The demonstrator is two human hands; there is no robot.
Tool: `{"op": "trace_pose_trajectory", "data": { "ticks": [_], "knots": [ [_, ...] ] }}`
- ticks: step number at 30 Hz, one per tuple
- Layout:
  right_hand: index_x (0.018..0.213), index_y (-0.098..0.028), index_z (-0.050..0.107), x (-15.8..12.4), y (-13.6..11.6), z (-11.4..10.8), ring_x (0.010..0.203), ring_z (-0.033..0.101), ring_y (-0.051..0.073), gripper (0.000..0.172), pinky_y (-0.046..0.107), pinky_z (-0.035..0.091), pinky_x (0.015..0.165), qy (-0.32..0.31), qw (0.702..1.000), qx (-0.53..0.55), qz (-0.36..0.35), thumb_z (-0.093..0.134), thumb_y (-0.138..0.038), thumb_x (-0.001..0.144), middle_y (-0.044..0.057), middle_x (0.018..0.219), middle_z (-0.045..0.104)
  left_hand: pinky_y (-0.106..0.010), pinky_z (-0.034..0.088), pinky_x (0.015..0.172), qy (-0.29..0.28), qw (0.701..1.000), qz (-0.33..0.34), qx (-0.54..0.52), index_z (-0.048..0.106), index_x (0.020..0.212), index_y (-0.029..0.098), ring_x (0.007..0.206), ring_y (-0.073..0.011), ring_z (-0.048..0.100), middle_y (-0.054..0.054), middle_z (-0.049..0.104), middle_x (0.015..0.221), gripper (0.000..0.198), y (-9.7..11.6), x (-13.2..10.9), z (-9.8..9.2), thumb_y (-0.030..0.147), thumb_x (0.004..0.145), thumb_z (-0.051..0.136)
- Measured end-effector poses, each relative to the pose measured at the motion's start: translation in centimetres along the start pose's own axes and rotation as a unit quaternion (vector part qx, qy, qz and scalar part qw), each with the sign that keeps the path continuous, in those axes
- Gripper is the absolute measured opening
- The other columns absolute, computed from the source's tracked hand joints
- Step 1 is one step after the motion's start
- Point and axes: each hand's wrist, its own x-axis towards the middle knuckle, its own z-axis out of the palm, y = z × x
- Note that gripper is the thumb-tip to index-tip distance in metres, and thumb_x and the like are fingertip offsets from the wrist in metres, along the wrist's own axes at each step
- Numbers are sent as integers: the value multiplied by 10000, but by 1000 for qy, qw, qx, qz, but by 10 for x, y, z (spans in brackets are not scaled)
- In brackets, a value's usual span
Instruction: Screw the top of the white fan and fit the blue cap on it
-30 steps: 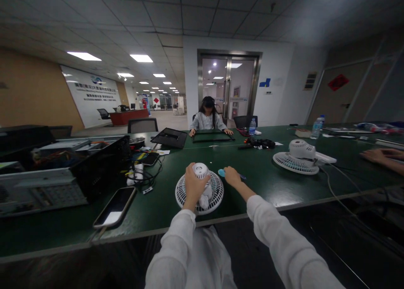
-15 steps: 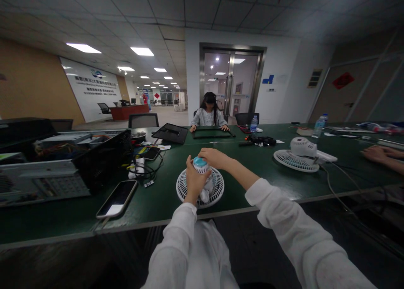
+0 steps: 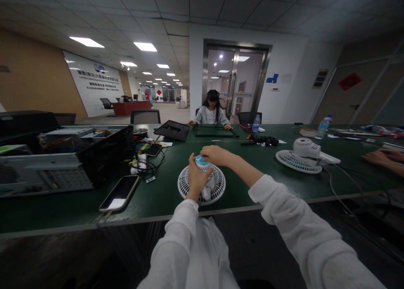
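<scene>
A small white fan point(image 3: 217, 183) lies face down on the green table point(image 3: 252, 175) just in front of me, its round grille flat on the surface and its motor housing pointing up. My left hand point(image 3: 195, 177) is wrapped round the motor housing from the left. My right hand point(image 3: 216, 154) presses a light blue round cap point(image 3: 201, 159) onto the top of the housing, fingers closed over it.
A phone point(image 3: 119, 193) lies to the left near the table edge. An open computer case point(image 3: 63, 158) and tangled cables stand at the left. A second white fan point(image 3: 301, 155) lies at the right. Another person's hand point(image 3: 377, 156) rests at far right; a person sits opposite.
My right hand left the table beside the fan, carried the blue cap to the top of the motor housing and now presses on it. My left hand kept its hold.
</scene>
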Motion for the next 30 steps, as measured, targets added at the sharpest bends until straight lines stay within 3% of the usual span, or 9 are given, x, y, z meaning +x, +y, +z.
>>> {"op": "trace_pose_trajectory", "data": {
  "ticks": [6, 10, 18, 22, 26, 30],
  "knots": [
    [995, -119, 625, 8, -9, 0, 997, 606, 238, 177, 286, 432, 807, -16, 999, -36, 26, 535, -206, 871, 139, 1041, 646, -431, 379, 1001, 3, 1000, 13, -8, 289, 1308, 182, 1127, -255, 526, -106, 537, 1202, 878, -2, 0, 1, 218, 572, 765],
    [1141, -99, 538, 12, -16, 2, 996, 618, 291, 304, 352, 472, 788, -1, 996, -43, 73, 532, -202, 855, 190, 1045, 645, -433, 378, 1002, 4, 1000, 11, -12, 296, 1301, 170, 1128, -257, 524, -113, 539, 1193, 866, -2, 0, 2, 228, 574, 763],
    [1163, -72, 516, 22, -25, 0, 1025, 618, 314, 354, 381, 496, 782, 11, 987, 15, 163, 512, -199, 832, 243, 1108, 623, -437, 377, 1007, 0, 1000, 8, -19, 320, 1277, 183, 1137, -261, 521, -113, 516, 1218, 840, -1, 1, 1, 197, 560, 758],
    [1008, -64, 617, 27, -22, 8, 820, 686, 235, 262, 274, 504, 645, -15, 974, 79, 214, 472, -225, 861, 191, 930, 697, -443, 381, 1000, 6, 1000, 16, -24, 324, 1275, 192, 1122, -262, 534, -108, 525, 1204, 834, -2, 1, 1, 203, 566, 763],
    [900, -118, 673, 20, -13, 5, 597, 655, 104, 267, 165, 443, 551, -37, 976, 133, 169, 417, -195, 897, 49, 709, 715, -442, 376, 1003, 3, 1000, 14, -27, 321, 1280, 195, 1121, -260, 535, -101, 529, 1199, 842, -4, 1, 2, 213, 567, 770],
    [1002, -151, 673, 8, -4, -9, 754, 649, 117, 213, 170, 417, 637, -4, 988, 119, 99, 571, -238, 836, 35, 840, 717, -437, 370, 1009, 3, 1000, 9, -18, 312, 1285, 192, 1156, -263, 507, -102, 518, 1214, 855, -3, 0, 1, 214, 563, 770]
  ]
}}
